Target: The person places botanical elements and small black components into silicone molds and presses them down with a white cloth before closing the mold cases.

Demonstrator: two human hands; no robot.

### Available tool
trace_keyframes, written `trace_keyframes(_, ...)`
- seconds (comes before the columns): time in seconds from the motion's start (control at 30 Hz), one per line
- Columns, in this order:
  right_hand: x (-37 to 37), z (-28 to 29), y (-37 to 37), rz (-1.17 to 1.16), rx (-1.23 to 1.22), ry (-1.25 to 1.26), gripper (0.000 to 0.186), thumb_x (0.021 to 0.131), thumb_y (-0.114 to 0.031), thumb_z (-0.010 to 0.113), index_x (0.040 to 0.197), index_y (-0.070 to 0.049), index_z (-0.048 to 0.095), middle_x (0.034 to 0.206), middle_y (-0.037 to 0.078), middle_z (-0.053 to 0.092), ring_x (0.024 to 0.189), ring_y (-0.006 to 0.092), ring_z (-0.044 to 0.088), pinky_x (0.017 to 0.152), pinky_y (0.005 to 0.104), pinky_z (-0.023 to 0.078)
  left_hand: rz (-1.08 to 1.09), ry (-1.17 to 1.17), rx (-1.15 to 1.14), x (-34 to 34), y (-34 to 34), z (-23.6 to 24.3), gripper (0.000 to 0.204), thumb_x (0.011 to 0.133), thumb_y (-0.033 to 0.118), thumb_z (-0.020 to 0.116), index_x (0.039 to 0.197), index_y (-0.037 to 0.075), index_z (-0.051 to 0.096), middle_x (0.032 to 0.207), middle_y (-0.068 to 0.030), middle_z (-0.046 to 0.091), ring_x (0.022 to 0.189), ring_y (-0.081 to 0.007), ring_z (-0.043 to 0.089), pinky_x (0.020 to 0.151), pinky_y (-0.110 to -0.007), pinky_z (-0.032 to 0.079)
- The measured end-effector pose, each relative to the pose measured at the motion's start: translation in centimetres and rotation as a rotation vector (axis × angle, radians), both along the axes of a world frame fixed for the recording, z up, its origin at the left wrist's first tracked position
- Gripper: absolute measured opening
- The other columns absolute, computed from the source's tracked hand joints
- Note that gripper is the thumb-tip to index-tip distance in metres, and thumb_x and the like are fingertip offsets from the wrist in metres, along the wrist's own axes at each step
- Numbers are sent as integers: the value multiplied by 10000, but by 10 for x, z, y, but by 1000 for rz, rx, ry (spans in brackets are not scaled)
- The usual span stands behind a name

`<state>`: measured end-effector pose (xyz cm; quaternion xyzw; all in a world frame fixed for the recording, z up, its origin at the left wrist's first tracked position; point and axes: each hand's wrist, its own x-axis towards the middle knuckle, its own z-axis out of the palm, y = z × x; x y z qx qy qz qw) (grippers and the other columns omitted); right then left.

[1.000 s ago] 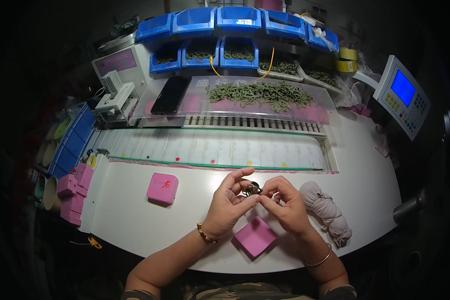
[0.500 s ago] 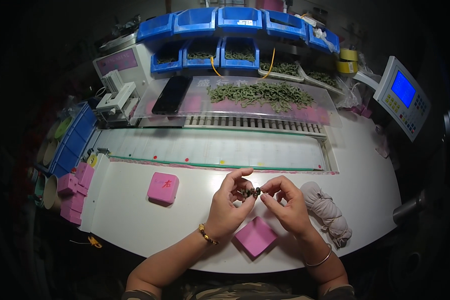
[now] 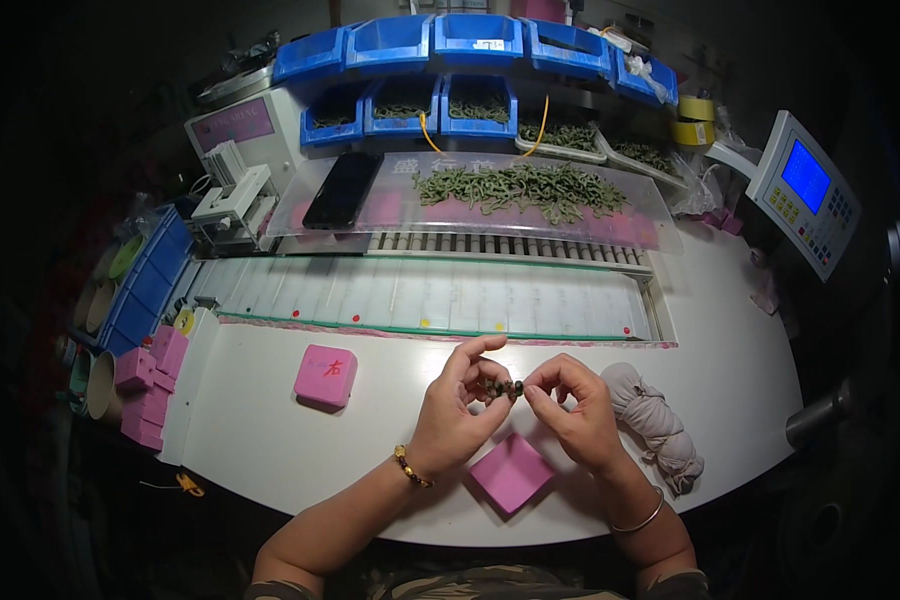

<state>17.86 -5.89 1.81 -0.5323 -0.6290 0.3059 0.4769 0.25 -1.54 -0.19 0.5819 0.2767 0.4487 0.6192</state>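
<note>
Above the white table, my left hand (image 3: 457, 410) pinches a small dark green-brown coiled plant stem (image 3: 504, 388) between thumb and fingers. My right hand (image 3: 576, 408) closes its thumb and forefinger at the right end of that stem, and its other fingers curl in. What lies deeper in the left palm is partly hidden. Just below the hands rests a pink square block (image 3: 512, 475). Another pink block (image 3: 326, 376), with red marking, lies farther left. Beside my right wrist is a twisted grey-white cloth bundle (image 3: 652, 425).
Behind the hands runs a conveyor (image 3: 390, 295) with white plates and coloured dots. Beyond it, a clear tray (image 3: 650, 225) bears green stems (image 3: 530, 190) and a black phone (image 3: 344, 190). Blue bins (image 3: 480, 105) stand at the back, a control panel (image 3: 808, 190) at right, stacked pink blocks (image 3: 150, 395) at left.
The conveyor's dotted plates have shifted a little to the left. Both hands stay nearly in place, with the coiled stem turned slightly between their fingers.
</note>
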Motion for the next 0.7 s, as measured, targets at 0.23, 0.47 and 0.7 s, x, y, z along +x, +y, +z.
trace_keyframes(0.23, -2, 3, -1, -20, -2, -20, 45, 798, -42, 657, 816, -46, 615, 778, 6, 583, 722, 98, 521, 649, 247, 384, 1, 152, 145, -3, -2, 2, 620, 836, -68, 629, 1400, 24, 388, 967, -37, 603, 911, -93, 602, 863, -255, 506)
trace_keyframes(0.47, -2, 0, 0, -34, 72, -113, 70, 775, -19, 640, 836, -19, 605, 794, 70, 588, 702, 148, 585, 633, 280, 471, -25, 175, 209, -4, -2, 2, 616, 841, -60, 622, 1404, 27, 387, 968, -45, 606, 915, -94, 608, 861, -256, 511)
trace_keyframes(0.7, 1, -3, 0, -3, -75, 8, 152, 807, -32, 648, 954, -51, 619, 912, 24, 647, 736, 89, 592, 614, 240, 456, 71, 197, 284, -3, -1, -1, 614, 830, -78, 610, 1398, 12, 392, 963, -54, 608, 907, -114, 613, 849, -271, 519)
